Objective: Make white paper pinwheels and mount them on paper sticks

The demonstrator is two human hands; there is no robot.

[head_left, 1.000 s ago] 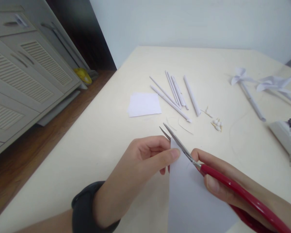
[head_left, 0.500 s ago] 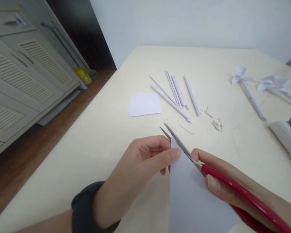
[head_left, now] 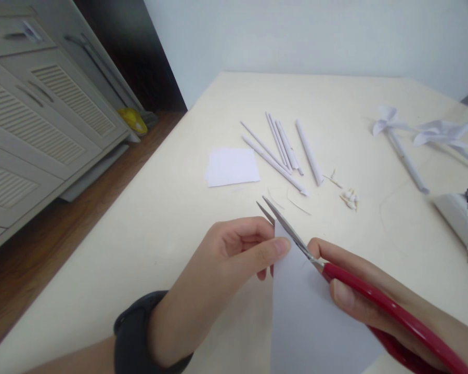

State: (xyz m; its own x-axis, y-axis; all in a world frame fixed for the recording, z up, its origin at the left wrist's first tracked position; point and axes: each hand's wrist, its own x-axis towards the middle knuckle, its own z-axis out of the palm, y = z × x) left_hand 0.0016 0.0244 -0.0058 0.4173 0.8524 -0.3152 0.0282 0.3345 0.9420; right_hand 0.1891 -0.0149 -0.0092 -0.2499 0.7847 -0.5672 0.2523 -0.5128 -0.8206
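My left hand (head_left: 242, 254) pinches the upper left corner of a white sheet of paper (head_left: 308, 322) between thumb and fingers. In my right hand (head_left: 359, 296) is a pair of scissors (head_left: 374, 291) with red handles, its fingers closed around them. The slightly parted blades straddle the paper's upper edge, and their tips reach past the corner just above my left thumb. Beyond the tips lie thin curved paper slivers (head_left: 298, 203). The sheet's lower edge runs out of view.
Several rolled paper tubes (head_left: 308, 150) lie mid-table, beside a small stack of white paper (head_left: 233, 167). Right of them is a cluster of small white-tipped pieces (head_left: 350, 199). Paper pinwheels (head_left: 403, 156) lie at the far right, near a white object (head_left: 452, 218). Louvred cabinets (head_left: 50, 114) stand left.
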